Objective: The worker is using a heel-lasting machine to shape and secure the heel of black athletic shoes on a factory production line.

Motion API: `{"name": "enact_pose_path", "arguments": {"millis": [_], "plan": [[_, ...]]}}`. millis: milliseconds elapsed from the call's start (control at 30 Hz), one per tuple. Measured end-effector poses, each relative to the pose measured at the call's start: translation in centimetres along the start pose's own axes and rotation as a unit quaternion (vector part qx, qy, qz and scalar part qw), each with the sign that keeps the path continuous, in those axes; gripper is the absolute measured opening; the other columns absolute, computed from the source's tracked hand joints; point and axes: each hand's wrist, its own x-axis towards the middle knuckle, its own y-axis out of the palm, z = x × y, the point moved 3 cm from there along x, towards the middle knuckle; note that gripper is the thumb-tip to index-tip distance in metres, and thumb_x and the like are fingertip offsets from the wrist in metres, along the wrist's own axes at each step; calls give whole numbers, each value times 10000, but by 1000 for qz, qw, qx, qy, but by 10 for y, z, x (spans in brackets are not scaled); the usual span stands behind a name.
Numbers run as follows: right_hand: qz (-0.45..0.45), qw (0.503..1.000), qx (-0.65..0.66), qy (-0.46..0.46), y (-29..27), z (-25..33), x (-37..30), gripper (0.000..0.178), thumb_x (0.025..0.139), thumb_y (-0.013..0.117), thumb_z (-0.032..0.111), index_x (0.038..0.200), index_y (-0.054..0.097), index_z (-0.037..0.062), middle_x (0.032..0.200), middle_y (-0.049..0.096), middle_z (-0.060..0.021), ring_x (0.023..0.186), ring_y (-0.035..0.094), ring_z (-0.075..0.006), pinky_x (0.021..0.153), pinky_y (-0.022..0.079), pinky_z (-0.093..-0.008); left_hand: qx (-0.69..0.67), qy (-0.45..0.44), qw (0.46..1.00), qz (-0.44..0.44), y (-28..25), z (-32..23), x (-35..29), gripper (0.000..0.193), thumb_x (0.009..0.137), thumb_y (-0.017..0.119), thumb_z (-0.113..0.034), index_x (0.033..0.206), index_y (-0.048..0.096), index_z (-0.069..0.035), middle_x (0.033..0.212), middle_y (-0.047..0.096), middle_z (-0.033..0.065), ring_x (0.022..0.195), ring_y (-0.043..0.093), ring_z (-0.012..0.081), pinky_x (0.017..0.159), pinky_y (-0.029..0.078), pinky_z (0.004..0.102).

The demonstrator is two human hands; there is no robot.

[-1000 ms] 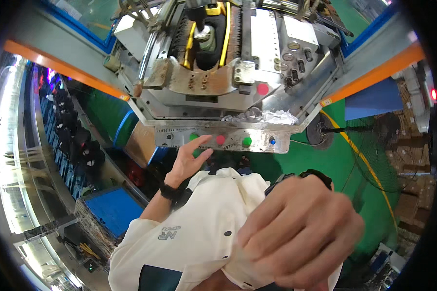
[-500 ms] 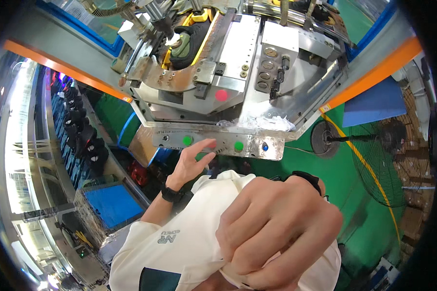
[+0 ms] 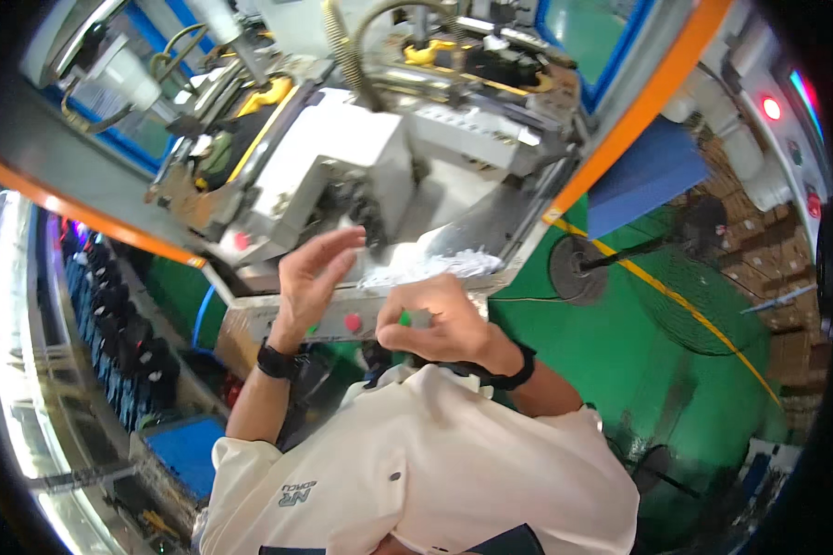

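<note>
Panel (image 3: 331, 323); left hand (image 3: 302, 285) unclenched; right hand (image 3: 449, 320) curled, grasp unclear; gap between, over edge

Slim gap between the left fingers (image 3: 329, 250) and right fingers (image 3: 426, 296), tbh. Past the left fingertips, the pale machine block (image 3: 375, 148) blocks things; crumpled white stuff (image 3: 449, 265) lies just beyond the right ones.

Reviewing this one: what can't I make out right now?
All in the head view:
Bare right hand: its curled fingers hide whether it holds anything small.
Silver metal button panel: right part hidden behind that hand.
Black-and-green shoe: details blurred.
Ribbed beige hose: upper end cut off by top edge.
</note>
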Motion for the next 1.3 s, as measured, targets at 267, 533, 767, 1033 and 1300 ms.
{"name": "enact_pose_path", "arguments": {"millis": [267, 533, 767, 1033, 1300], "plan": [[-304, 905, 57, 291, -45, -99, -132, 129, 930, 641, 11, 821, 697, -28, 754, 708, -80, 674, 685, -164, 672, 566, -284, -53, 16, 998, 5, 79, 26, 125, 308, 996, 691, -182, 1191, 699, 56, 1117, 739, 111, 1010, 703, 165, 877, 562, 292], [-463, 847, 73, 252, -73, -83, -180, 123, 930, 634, -11, 825, 698, -22, 758, 706, -76, 656, 683, -146, 651, 581, -282, 216, -32, 972, -88, 109, 108, 223, 594, 783, 773, -516, 1009, 755, 33, 893, 749, 183, 862, 725, 331, 817, 553, 398], [-491, 828, 105, 251, -72, -102, -187, 115, 940, 631, 0, 840, 685, -19, 749, 685, -78, 658, 680, -156, 659, 597, -305, 388, -164, 898, -126, 70, 144, 220, 704, 704, 829, -523, 1046, 642, 63, 1032, 712, 284, 1017, 692, 424, 880, 543, 478], [-416, 860, 71, 287, -60, -123, -83, 130, 947, 640, 29, 841, 674, -39, 745, 694, -69, 669, 678, -140, 679, 559, -263, 339, -154, 891, -259, -12, 171, 182, 622, 754, 788, -415, 1121, 583, 42, 1014, 703, 301, 989, 682, 461, 885, 526, 517], [-316, 908, 87, 262, -25, -157, 55, 164, 969, 639, 72, 866, 690, -46, 766, 702, -69, 699, 670, -123, 713, 551, -262, 443, -114, 857, -235, -99, 166, 188, 535, 680, 826, -412, 961, 701, 26, 849, 727, 247, 819, 723, 405, 770, 563, 468]]}}
